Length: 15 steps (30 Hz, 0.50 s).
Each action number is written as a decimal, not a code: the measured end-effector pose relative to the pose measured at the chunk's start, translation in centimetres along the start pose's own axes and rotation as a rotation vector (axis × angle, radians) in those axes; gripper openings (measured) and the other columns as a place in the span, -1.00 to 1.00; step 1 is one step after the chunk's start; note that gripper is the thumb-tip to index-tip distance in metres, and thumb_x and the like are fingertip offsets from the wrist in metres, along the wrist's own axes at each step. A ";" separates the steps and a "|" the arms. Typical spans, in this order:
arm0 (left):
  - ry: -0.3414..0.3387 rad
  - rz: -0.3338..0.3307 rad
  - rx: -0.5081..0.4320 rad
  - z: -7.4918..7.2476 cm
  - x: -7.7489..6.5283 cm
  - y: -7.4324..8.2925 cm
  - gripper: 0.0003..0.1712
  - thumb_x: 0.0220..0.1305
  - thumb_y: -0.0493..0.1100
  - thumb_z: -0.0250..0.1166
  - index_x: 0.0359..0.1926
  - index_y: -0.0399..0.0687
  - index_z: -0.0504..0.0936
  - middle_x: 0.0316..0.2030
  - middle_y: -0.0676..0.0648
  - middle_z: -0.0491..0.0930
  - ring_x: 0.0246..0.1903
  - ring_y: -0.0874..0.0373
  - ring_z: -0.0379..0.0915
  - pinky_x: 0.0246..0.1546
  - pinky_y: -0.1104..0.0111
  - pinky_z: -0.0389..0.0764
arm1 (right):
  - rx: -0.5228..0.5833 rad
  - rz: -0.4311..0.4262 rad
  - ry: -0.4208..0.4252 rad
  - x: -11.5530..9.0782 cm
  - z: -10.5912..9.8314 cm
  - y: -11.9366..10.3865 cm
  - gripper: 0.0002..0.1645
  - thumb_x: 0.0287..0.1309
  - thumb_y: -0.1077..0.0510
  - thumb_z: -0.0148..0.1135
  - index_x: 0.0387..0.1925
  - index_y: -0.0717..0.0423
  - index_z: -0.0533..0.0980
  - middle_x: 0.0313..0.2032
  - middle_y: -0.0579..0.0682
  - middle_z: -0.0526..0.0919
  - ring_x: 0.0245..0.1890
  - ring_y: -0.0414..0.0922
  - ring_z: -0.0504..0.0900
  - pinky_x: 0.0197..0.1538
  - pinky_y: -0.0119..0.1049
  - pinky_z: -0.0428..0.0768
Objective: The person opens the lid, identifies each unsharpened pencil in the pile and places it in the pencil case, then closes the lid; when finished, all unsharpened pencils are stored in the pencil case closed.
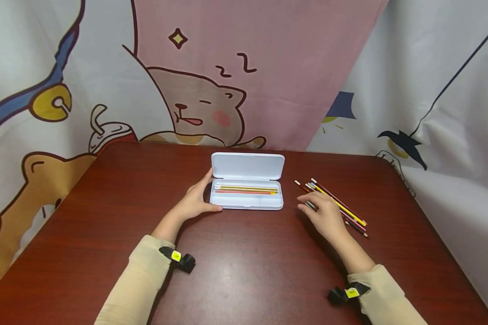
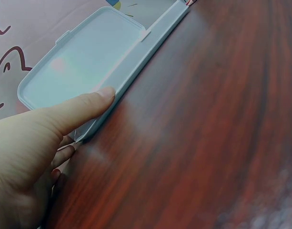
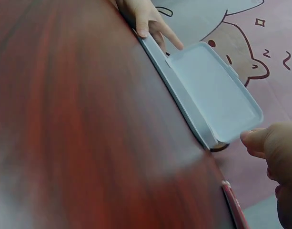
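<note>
A white pencil case (image 1: 248, 207) lies with its lid (image 1: 248, 166) raised; several pencils (image 1: 246, 189) lie inside. My left hand (image 1: 194, 198) holds its left end, thumb on the front wall and index finger reaching to the back corner. In the left wrist view the thumb presses the case's front wall (image 2: 136, 62). My right hand (image 1: 323, 214) hovers over several loose pencils (image 1: 345, 210) right of the case, thumb and index finger a little apart. A dark green pencil (image 1: 311, 206) shows by these fingertips, partly hidden by the hand. In the right wrist view nothing shows between the fingers.
The brown table (image 1: 244, 266) has its far edge just behind the case. A cartoon-printed cloth (image 1: 288, 67) hangs behind it and along both sides. Each wrist wears a strap with a small black camera (image 1: 185, 262).
</note>
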<state>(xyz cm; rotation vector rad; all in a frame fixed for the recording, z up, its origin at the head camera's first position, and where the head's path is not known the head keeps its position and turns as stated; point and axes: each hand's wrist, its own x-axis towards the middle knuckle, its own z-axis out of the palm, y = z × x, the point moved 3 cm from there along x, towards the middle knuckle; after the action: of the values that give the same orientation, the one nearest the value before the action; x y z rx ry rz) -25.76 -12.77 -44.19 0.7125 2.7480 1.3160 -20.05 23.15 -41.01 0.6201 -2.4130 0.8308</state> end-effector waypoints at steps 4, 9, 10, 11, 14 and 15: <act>0.003 -0.001 0.000 0.0 0.0 0.0 0.42 -0.17 -0.09 0.61 0.52 -0.05 -0.22 0.32 -0.16 0.29 0.36 0.01 0.05 0.31 0.07 0.03 | -0.023 0.018 0.004 -0.8 -1.3 0.3 -0.73 -0.16 0.33 0.50 -0.30 0.13 0.68 -0.30 -0.03 0.69 -0.20 -0.03 0.61 -0.12 -0.08 0.39; 0.002 -0.001 -0.012 0.0 -0.1 0.0 0.41 -0.16 -0.10 0.61 0.52 -0.06 -0.22 0.33 -0.16 0.29 0.36 0.00 0.05 0.31 0.05 0.03 | -0.060 0.059 -0.015 -1.9 -3.2 1.2 -0.71 -0.18 0.34 0.51 -0.31 0.12 0.67 -0.34 -0.02 0.68 -0.37 -0.05 0.52 -0.21 -0.11 0.29; 0.002 -0.004 -0.014 0.0 -0.1 0.0 0.41 -0.16 -0.10 0.61 0.52 -0.05 -0.22 0.33 -0.15 0.28 0.36 0.01 0.05 0.31 0.06 0.03 | -0.070 0.072 -0.027 -2.2 -3.6 1.6 -0.71 -0.17 0.35 0.50 -0.30 0.12 0.67 -0.34 -0.02 0.67 -0.38 -0.05 0.51 -0.21 -0.11 0.28; 0.003 -0.002 -0.016 0.0 -0.1 0.0 0.41 -0.16 -0.10 0.61 0.52 -0.05 -0.21 0.33 -0.16 0.29 0.35 0.01 0.05 0.31 0.05 0.03 | -0.080 0.086 -0.039 -2.4 -4.0 1.9 -0.71 -0.16 0.35 0.49 -0.29 0.13 0.67 -0.34 -0.02 0.67 -0.37 -0.03 0.52 -0.21 -0.10 0.29; 0.007 0.008 -0.017 0.1 -0.1 0.0 0.41 -0.17 -0.11 0.61 0.52 -0.05 -0.20 0.32 -0.17 0.31 0.34 0.00 0.08 0.31 0.05 0.04 | -0.120 0.122 -0.073 -3.1 -5.2 3.0 -0.72 -0.10 0.35 0.47 -0.26 0.14 0.66 -0.30 0.01 0.67 -0.31 0.01 0.54 -0.20 -0.06 0.31; 0.009 0.013 -0.018 0.1 -0.1 0.0 0.41 -0.18 -0.12 0.62 0.52 -0.05 -0.19 0.31 -0.18 0.31 0.33 -0.01 0.10 0.30 0.05 0.04 | -0.130 0.129 -0.082 -3.3 -5.6 3.3 -0.73 -0.09 0.34 0.46 -0.25 0.14 0.66 -0.30 0.02 0.67 -0.34 0.01 0.53 -0.23 -0.06 0.32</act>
<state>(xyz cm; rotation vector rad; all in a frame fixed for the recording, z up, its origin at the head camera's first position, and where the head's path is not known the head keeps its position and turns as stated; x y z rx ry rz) -25.68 -12.75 -44.24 0.7263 2.7395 1.3476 -17.63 30.01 -40.49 0.4599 -2.5797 0.7046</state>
